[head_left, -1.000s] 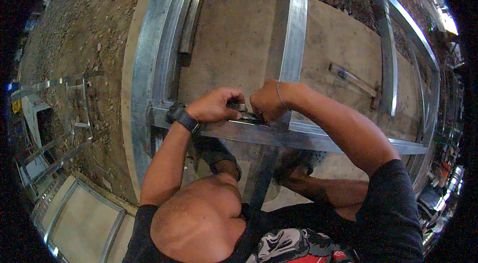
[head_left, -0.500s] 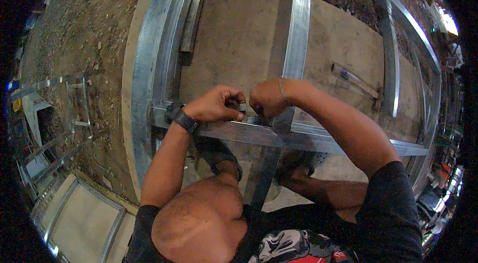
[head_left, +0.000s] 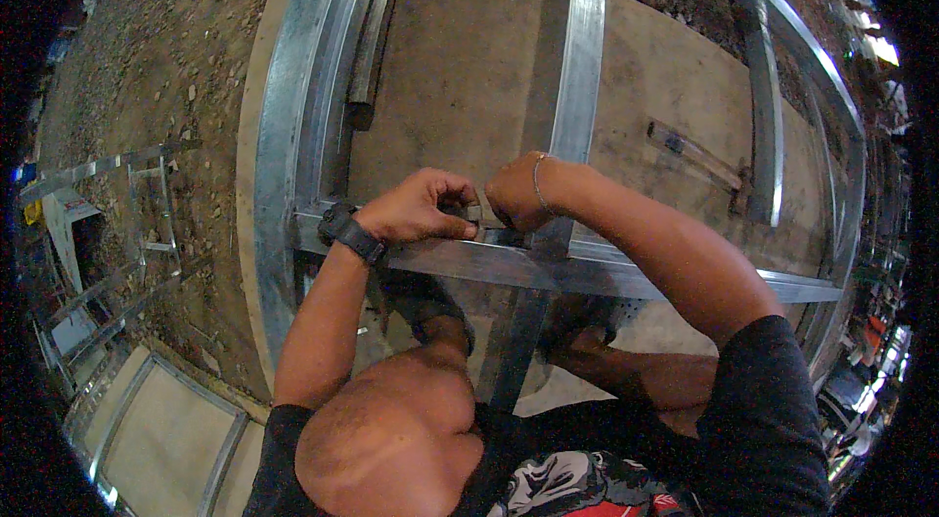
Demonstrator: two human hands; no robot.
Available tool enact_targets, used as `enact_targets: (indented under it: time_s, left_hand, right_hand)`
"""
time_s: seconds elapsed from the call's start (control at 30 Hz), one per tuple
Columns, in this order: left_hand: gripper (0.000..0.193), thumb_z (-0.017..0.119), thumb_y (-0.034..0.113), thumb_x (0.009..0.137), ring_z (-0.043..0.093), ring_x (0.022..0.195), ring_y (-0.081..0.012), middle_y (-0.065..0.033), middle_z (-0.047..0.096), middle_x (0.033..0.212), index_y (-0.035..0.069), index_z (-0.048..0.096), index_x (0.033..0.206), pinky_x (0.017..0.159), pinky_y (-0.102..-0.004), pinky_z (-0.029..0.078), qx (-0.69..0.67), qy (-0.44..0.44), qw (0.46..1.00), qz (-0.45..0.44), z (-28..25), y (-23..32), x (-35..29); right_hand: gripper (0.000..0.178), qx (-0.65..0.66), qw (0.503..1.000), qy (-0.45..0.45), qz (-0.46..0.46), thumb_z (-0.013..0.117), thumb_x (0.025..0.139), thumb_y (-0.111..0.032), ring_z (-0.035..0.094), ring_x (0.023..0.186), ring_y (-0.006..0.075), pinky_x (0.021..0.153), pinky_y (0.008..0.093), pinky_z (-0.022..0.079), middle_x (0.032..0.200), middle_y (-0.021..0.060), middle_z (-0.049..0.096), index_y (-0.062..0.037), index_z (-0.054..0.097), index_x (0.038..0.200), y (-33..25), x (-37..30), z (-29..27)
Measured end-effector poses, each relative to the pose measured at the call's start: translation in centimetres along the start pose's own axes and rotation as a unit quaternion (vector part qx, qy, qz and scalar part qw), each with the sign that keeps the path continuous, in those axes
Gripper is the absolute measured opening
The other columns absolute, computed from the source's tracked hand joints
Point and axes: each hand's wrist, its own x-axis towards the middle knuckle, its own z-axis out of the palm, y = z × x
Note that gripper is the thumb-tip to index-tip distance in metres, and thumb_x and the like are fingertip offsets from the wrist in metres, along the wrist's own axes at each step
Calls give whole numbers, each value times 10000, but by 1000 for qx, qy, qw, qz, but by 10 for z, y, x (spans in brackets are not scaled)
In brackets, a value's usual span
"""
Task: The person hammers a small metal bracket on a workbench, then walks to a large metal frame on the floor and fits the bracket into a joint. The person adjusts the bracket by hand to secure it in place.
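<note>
The grip of the bare left hand (head_left: 416, 207) is partly closed, thumb and curled fingers bent toward each other about a small grey metallic-looking piece (head_left: 473, 212) (too little of it shows to tell whether it is pinched). The grip of the bare right hand (head_left: 518, 194) is curled in, but its fingertips are hidden, so I cannot tell what, if anything, it has hold of. Compared with a second ago, the right hand has shifted slightly leftward, carrying its thin metal bracelet (head_left: 537, 181); the left hand, below which sits a black wristwatch (head_left: 354, 233), has kept nearly the same place. The small piece shows between the hands, near the far edge of a silvery steel rail (head_left: 469, 261) that runs crosswise beneath both forearms. A long silvery steel bar (head_left: 579, 47) meets it just right of the right hand. Under this framework spreads a flat tan sheet (head_left: 460, 47), with a brown stick-shaped piece with a dark end (head_left: 696, 156) lying there. Farther left are brown stony ground (head_left: 186, 57) and a ladder-like metal frame (head_left: 166, 204).
</note>
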Motion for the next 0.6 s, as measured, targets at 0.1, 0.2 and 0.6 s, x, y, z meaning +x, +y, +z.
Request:
enact_targets:
  time_s: [0.1,0.2,0.6]
  left_hand:
    - [256,866,117,832,553,796,-59,58,646,867,61,685,1005,684,-262,467,17,5,998,55,-1,-7,0]
    - [241,861,122,839,544,752,-54,67,641,833,65,688,995,658,-260,458,43,4,998,50,-1,-4,2]
    - [249,843,112,850,599,839,-87,-1,710,881,-24,729,1025,773,-298,508,93,25,995,-7,3,10,-7]
  right_hand:
    - [162,2,1000,-14,16,740,783,-172,751,918,363,749,490,573,956,162,774,-118,799,925,-6,-3,-6]
    - [196,-17,1000,-4,14,750,787,-183,753,947,358,778,485,580,983,160,777,-104,793,961,-2,4,2]
    - [273,2,999,-32,-3,727,769,-117,744,934,367,760,482,570,1003,188,768,-61,786,1030,3,7,-7]
